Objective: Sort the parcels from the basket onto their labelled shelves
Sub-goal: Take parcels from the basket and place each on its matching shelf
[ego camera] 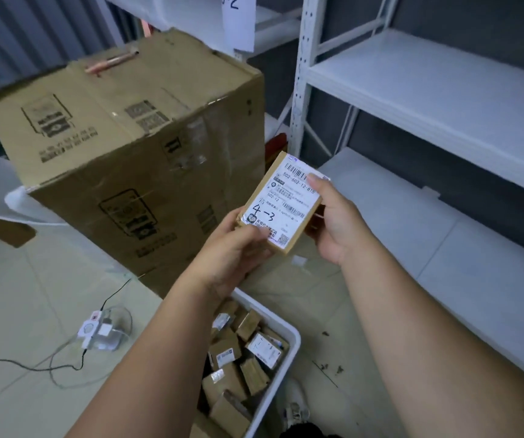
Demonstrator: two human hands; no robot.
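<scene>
Small parcel [281, 203] marked 4-3 is gripped by left hand [232, 248] and right hand [338, 222]; label should be kept facing up until matching shelf [444, 83] right of hands is confirmed.

We see a brown matt cardboard parcel [281, 203] with a smooth white paper label. The big carton [128, 147] is rough, creased cardboard with glossy tape. We're looking at a smooth white plastic basket [281, 349], white-painted metal shelves [428, 90], and glossy pale floor tiles [33, 295].
</scene>
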